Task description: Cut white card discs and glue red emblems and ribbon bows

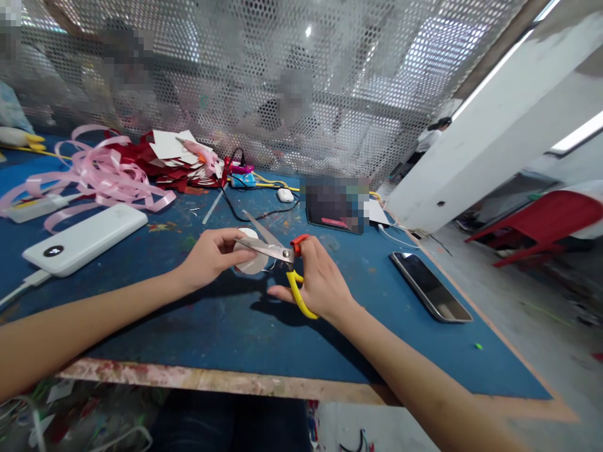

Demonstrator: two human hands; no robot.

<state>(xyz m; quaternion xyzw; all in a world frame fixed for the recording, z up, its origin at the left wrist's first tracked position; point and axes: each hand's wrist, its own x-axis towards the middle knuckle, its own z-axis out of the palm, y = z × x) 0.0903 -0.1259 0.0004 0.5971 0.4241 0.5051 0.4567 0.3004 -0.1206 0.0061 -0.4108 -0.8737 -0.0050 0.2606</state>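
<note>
My left hand (214, 254) pinches a small round white paper piece (253, 259) above the blue table (198, 314). My right hand (320, 282) grips scissors (282, 260) with yellow and orange handles. The scissor blades are spread apart, and the lower blade lies across the paper piece. Both hands hover close together over the middle of the table.
A white power bank (85, 238) with a cable lies at left beside pink ribbon (98, 176). Red and white paper scraps (174, 160) pile at the back. A phone (429, 285) lies at right, a tablet (335, 206) behind it. A perforated metal screen (264, 75) stands behind the table.
</note>
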